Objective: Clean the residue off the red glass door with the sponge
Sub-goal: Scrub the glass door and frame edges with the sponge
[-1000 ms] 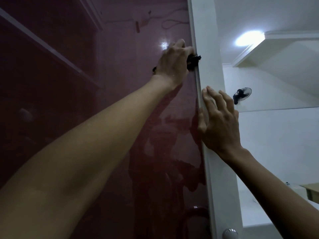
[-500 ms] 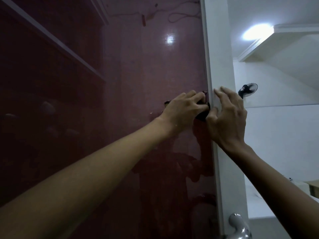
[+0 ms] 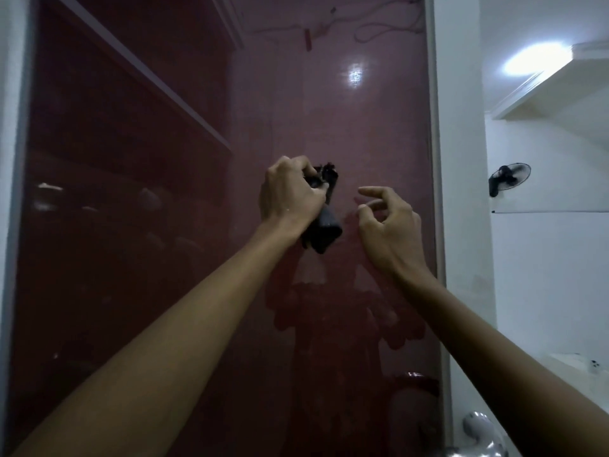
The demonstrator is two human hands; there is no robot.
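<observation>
The red glass door fills the middle of the head view, glossy, with dim reflections of shelves and of a person. My left hand is raised in front of the glass at mid height, fist shut on a dark sponge whose ends stick out above and below the fist. My right hand hovers just right of the sponge, fingers apart and curled, holding nothing, clear of the door's white frame.
A metal door handle sits at the bottom right on the frame. Beyond the frame is a white room with a wall fan and a ceiling light. Another white frame edge runs down the far left.
My left hand came down from the upper right edge of the glass and moved left with the sponge. My right hand let go of the white frame and now floats beside the sponge.
</observation>
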